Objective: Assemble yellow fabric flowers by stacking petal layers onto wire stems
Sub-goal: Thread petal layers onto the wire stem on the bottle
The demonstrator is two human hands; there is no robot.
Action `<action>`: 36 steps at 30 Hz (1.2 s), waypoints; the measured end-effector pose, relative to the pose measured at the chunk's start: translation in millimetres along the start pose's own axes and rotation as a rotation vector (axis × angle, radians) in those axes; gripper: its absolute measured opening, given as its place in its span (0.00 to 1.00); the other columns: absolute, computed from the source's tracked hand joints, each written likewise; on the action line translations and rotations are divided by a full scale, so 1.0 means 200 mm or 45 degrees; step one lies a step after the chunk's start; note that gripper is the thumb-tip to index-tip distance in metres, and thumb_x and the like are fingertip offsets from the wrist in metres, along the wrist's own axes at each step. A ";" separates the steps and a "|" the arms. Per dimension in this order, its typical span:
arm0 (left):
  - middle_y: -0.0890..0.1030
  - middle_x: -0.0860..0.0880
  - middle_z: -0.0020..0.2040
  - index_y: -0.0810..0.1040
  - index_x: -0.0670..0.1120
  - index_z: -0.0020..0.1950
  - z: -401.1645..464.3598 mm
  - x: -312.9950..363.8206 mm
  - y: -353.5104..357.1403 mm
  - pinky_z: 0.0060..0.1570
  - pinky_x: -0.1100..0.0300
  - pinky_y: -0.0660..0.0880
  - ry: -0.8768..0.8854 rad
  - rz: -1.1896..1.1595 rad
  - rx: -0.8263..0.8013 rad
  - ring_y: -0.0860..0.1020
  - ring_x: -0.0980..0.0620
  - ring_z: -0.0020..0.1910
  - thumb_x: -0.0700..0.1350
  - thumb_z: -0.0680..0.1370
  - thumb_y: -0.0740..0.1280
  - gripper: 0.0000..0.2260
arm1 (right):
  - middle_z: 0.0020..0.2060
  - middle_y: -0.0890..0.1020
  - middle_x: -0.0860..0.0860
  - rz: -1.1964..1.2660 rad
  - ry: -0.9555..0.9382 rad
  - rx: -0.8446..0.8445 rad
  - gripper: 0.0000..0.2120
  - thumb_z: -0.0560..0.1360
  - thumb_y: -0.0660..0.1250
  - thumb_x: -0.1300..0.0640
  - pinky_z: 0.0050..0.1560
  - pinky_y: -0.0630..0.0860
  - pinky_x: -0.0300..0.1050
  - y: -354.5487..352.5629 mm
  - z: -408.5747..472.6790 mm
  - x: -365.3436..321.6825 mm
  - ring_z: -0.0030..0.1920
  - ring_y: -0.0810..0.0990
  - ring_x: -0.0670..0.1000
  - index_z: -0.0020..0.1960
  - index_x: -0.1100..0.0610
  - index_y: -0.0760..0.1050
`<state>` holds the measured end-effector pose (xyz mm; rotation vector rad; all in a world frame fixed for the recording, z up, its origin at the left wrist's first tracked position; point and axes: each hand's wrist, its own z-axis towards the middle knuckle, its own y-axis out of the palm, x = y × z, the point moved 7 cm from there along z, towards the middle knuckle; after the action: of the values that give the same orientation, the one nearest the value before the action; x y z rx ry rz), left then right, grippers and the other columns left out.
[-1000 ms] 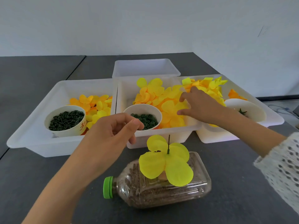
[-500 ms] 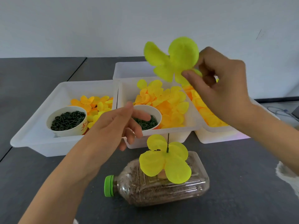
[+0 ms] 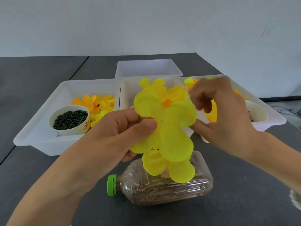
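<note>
Fingers [image 3: 147,126] of my left hand [image 3: 114,136] pinch a bright yellow four-lobed fabric petal layer [image 3: 166,128], tiny hole at centre, above the sand-filled clear plastic bottle [image 3: 162,185]; my right hand [image 3: 223,115] pinches its opposite edge.

Right in front of me the yellow four-lobed fabric petal layer [image 3: 164,128] fills the middle, pinched by my left hand [image 3: 120,132] with my right hand [image 3: 223,115] at its far edge, so the way straight down is blocked. Beneath it another yellow petal layer [image 3: 169,167] sits over the clear plastic bottle of brown grit [image 3: 162,185], lying on its side with its green cap [image 3: 111,185] pointing left. Behind, three white plastic trays [image 3: 40,132] stand side by side like a wall, a fourth white tray [image 3: 148,67] beyond. Bare dark grey table [image 3: 244,185] lies open right of the bottle, and also at the far left.
</note>
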<state>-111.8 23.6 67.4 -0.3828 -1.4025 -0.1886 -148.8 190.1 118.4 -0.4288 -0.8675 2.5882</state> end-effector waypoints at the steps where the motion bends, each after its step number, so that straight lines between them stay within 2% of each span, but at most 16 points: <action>1: 0.72 0.57 0.29 0.82 0.49 0.45 0.03 0.02 -0.01 0.26 0.67 0.61 0.010 -0.046 0.037 0.61 0.55 0.26 0.61 0.70 0.71 0.15 | 0.37 0.72 0.46 0.219 0.279 -0.017 0.14 0.72 0.68 0.52 0.30 0.67 0.44 0.02 -0.01 0.08 0.31 0.69 0.48 0.51 0.44 0.65; 2: 0.71 0.57 0.30 0.83 0.51 0.46 0.02 0.00 -0.01 0.26 0.66 0.59 0.020 -0.062 0.001 0.59 0.53 0.28 0.57 0.72 0.69 0.11 | 0.35 0.73 0.47 0.459 0.556 -0.041 0.12 0.72 0.68 0.52 0.27 0.66 0.43 0.04 -0.04 0.15 0.28 0.69 0.49 0.51 0.43 0.67; 4: 0.69 0.54 0.31 0.83 0.46 0.51 0.05 -0.01 -0.02 0.26 0.65 0.58 -0.018 -0.090 0.011 0.58 0.53 0.29 0.55 0.72 0.67 0.15 | 0.33 0.76 0.50 0.959 1.087 -0.235 0.07 0.74 0.66 0.46 0.22 0.63 0.38 0.13 -0.12 0.25 0.23 0.67 0.50 0.47 0.49 0.74; 6: 0.65 0.47 0.32 0.78 0.37 0.55 0.06 -0.05 -0.02 0.27 0.66 0.59 -0.073 -0.120 -0.058 0.59 0.53 0.28 0.54 0.73 0.68 0.22 | 0.33 0.77 0.54 1.291 1.399 -0.568 0.26 0.71 0.60 0.34 0.23 0.61 0.35 0.22 -0.21 0.23 0.20 0.65 0.49 0.48 0.57 0.78; 8: 0.66 0.45 0.33 0.78 0.37 0.57 0.08 -0.06 0.01 0.27 0.67 0.60 -0.116 -0.152 -0.176 0.59 0.54 0.28 0.52 0.74 0.67 0.20 | 0.29 0.76 0.53 1.422 1.416 -0.749 0.31 0.69 0.58 0.32 0.24 0.61 0.33 0.24 -0.24 0.18 0.18 0.63 0.48 0.43 0.60 0.80; 10: 0.72 0.49 0.34 0.79 0.39 0.57 0.11 -0.07 0.02 0.28 0.68 0.61 -0.135 -0.156 -0.215 0.62 0.54 0.29 0.51 0.74 0.67 0.19 | 0.26 0.73 0.50 1.493 1.332 -0.753 0.23 0.72 0.64 0.38 0.24 0.61 0.34 0.22 -0.24 0.14 0.19 0.62 0.46 0.35 0.58 0.76; 13: 0.75 0.36 0.41 0.78 0.43 0.60 0.15 -0.10 -0.03 0.29 0.65 0.61 -0.209 -0.143 -0.097 0.65 0.40 0.35 0.53 0.71 0.72 0.22 | 0.27 0.70 0.50 1.524 1.197 -0.694 0.14 0.74 0.67 0.49 0.24 0.59 0.37 0.16 -0.22 0.11 0.22 0.61 0.46 0.35 0.56 0.72; 15: 0.83 0.42 0.45 0.80 0.48 0.59 0.15 -0.11 -0.07 0.27 0.65 0.66 -0.201 -0.223 0.017 0.73 0.44 0.37 0.51 0.71 0.74 0.18 | 0.27 0.71 0.51 1.434 1.208 -0.697 0.14 0.74 0.67 0.51 0.23 0.58 0.36 0.15 -0.24 0.10 0.22 0.61 0.46 0.33 0.56 0.73; 18: 0.84 0.45 0.45 0.81 0.50 0.57 0.14 -0.13 -0.10 0.27 0.65 0.72 -0.183 -0.227 0.107 0.78 0.52 0.37 0.47 0.69 0.77 0.17 | 0.24 0.73 0.53 1.304 1.223 -0.719 0.13 0.72 0.66 0.51 0.22 0.58 0.34 0.15 -0.28 0.09 0.20 0.61 0.46 0.31 0.55 0.75; 21: 0.84 0.45 0.41 0.81 0.51 0.56 0.13 -0.15 -0.10 0.28 0.64 0.74 -0.219 -0.189 0.152 0.79 0.53 0.35 0.52 0.65 0.73 0.20 | 0.23 0.73 0.53 1.264 1.234 -0.756 0.13 0.72 0.65 0.51 0.21 0.60 0.32 0.15 -0.32 0.06 0.19 0.62 0.45 0.30 0.54 0.76; 26: 0.82 0.39 0.43 0.81 0.50 0.56 0.13 -0.17 -0.09 0.29 0.64 0.73 -0.224 -0.236 0.170 0.75 0.48 0.34 0.50 0.65 0.76 0.20 | 0.23 0.70 0.53 1.290 1.309 -0.697 0.13 0.71 0.66 0.51 0.22 0.59 0.34 0.15 -0.37 0.07 0.21 0.60 0.46 0.31 0.56 0.75; 28: 0.81 0.36 0.45 0.81 0.50 0.56 0.13 -0.16 -0.08 0.34 0.58 0.76 -0.199 -0.249 0.164 0.72 0.42 0.38 0.47 0.66 0.79 0.20 | 0.23 0.69 0.53 1.331 1.314 -0.681 0.14 0.71 0.68 0.50 0.22 0.59 0.34 0.14 -0.37 0.07 0.21 0.60 0.46 0.32 0.58 0.75; 30: 0.80 0.31 0.48 0.81 0.48 0.58 0.13 -0.15 -0.07 0.46 0.45 0.78 -0.164 -0.313 0.174 0.75 0.38 0.42 0.49 0.67 0.73 0.20 | 0.23 0.70 0.52 1.372 1.301 -0.665 0.15 0.69 0.69 0.48 0.22 0.59 0.34 0.13 -0.37 0.06 0.21 0.60 0.47 0.33 0.59 0.74; 31: 0.81 0.31 0.48 0.80 0.47 0.59 0.13 -0.14 -0.07 0.48 0.44 0.79 -0.145 -0.357 0.179 0.77 0.38 0.43 0.48 0.67 0.72 0.20 | 0.23 0.70 0.52 1.383 1.294 -0.649 0.15 0.68 0.69 0.48 0.22 0.60 0.34 0.12 -0.36 0.06 0.21 0.60 0.47 0.33 0.59 0.73; 34: 0.82 0.36 0.46 0.79 0.44 0.58 0.13 -0.11 -0.06 0.42 0.53 0.82 -0.093 -0.441 0.194 0.80 0.40 0.40 0.42 0.71 0.72 0.16 | 0.23 0.70 0.52 1.404 1.265 -0.591 0.14 0.68 0.69 0.48 0.22 0.60 0.34 0.10 -0.35 0.06 0.21 0.60 0.47 0.32 0.57 0.73; 36: 0.83 0.38 0.44 0.79 0.43 0.57 0.13 -0.10 -0.07 0.39 0.55 0.82 -0.080 -0.462 0.225 0.80 0.41 0.40 0.41 0.70 0.69 0.15 | 0.23 0.69 0.52 1.423 1.248 -0.560 0.14 0.68 0.69 0.49 0.22 0.61 0.34 0.10 -0.34 0.06 0.21 0.60 0.46 0.32 0.58 0.73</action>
<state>-144.2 19.5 53.6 0.0149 -1.5307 -0.3476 -136.7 215.0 52.4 -2.6133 -0.8952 2.2974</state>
